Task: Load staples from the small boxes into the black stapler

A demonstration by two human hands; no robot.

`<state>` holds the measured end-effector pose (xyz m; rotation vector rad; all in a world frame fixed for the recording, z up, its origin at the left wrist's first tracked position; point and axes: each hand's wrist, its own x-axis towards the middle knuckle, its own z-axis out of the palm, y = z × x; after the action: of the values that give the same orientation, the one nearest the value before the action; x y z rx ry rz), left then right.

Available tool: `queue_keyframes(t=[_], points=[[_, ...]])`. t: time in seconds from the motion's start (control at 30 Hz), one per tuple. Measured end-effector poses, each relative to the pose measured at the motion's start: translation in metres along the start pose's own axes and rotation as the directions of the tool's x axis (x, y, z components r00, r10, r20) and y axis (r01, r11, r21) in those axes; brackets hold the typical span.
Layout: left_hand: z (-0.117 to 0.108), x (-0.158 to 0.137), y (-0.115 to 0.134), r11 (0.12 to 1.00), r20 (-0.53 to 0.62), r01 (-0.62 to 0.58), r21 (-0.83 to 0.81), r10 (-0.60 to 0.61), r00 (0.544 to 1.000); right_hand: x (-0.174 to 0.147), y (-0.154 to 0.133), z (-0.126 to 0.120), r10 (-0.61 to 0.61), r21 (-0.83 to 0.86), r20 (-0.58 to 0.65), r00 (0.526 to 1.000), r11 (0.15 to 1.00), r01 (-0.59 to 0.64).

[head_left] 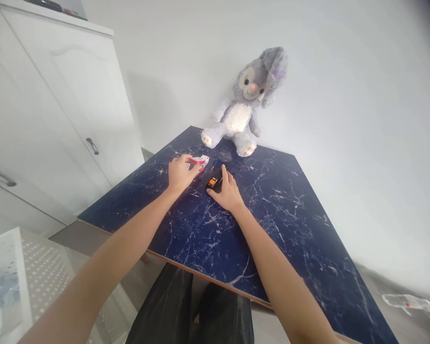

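Note:
My left hand [180, 174] is closed around a small red-and-white box [202, 161], thumb on its near side and fingers on the far side. To the right of it, my right hand [230, 195] grips a small black object with an orange patch [212, 182] between thumb and fingers. That black object rests on or just over the table; its exact kind I cannot make out. Both hands are low over the dark blue marble-patterned table [272, 224], a short gap between the two things.
A grey plush rabbit [238, 118] sits at the table's far edge against the white wall. White cabinets [57, 105] stand at the left. A white perforated basket [43, 267] is at lower left. Clear plastic packaging [406, 301] lies on the floor at right.

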<state>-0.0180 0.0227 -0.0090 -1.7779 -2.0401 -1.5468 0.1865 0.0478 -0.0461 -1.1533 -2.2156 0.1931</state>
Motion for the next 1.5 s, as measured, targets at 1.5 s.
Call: queue_keyframes(t=[1.5], points=[[0.008, -0.009, -0.017, 0.863, 0.281, -0.09, 0.497, -0.061, 0.958, 0.004, 0.006, 0.004, -0.074, -0.133, 0.125, 0.989, 0.987, 0.091]])
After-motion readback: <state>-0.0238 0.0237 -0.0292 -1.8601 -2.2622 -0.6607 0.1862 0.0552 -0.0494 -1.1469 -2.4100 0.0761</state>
